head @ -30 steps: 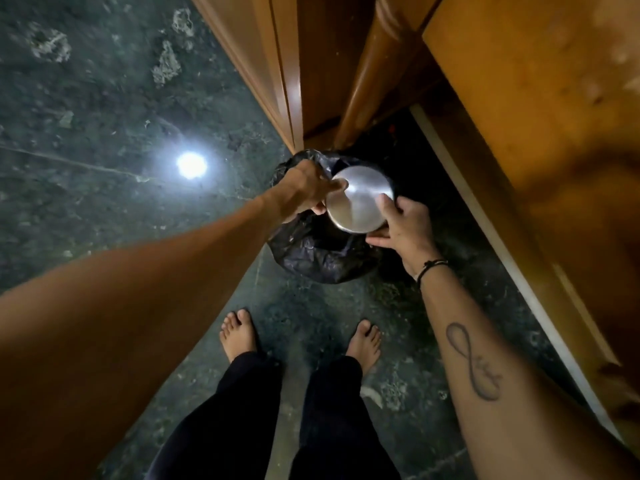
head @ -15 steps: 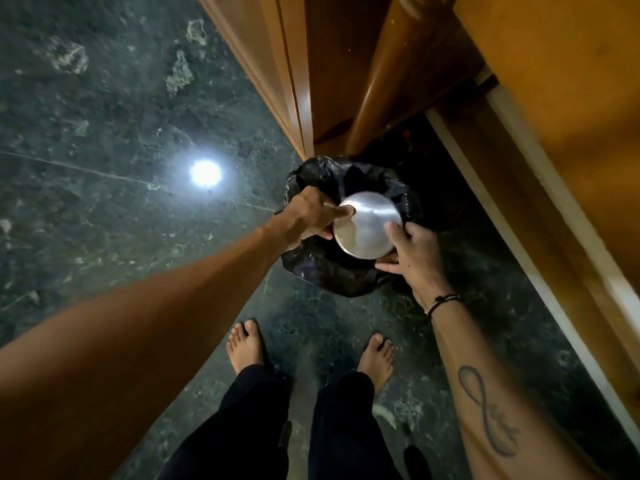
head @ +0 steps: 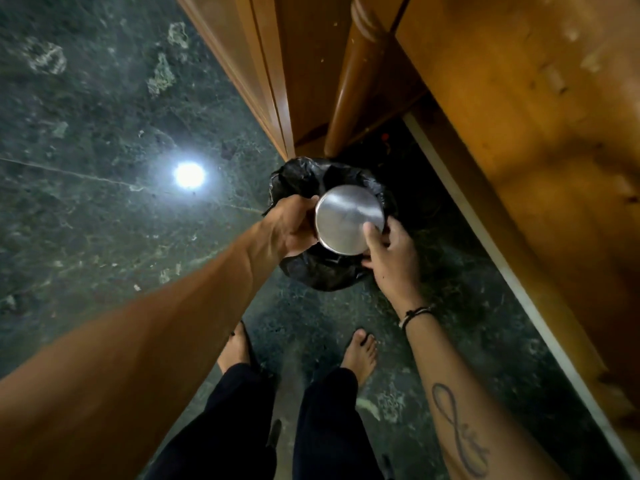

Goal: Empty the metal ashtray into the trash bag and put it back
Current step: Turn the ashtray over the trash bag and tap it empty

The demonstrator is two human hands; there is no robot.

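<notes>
Two hands, mine: left hand and right hand grip the upturned metal ashtray over the black trash bag. Risk: ash spilling beyond its collapsed rim.

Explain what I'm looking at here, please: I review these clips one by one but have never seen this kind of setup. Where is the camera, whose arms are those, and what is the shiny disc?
There is no machine: a person wears one wide-angle camera on the head, looking down at their own arms, legs and bare feet. The shiny disc is the flat bottom of the metal ashtray, turned upside down. The left hand grips its left edge, and the right hand touches its lower right edge with the fingers. Directly below it sits the open black trash bag on the dark green stone floor. Wooden furniture stands to the right. The bright spot on the floor is a reflected light.
</notes>
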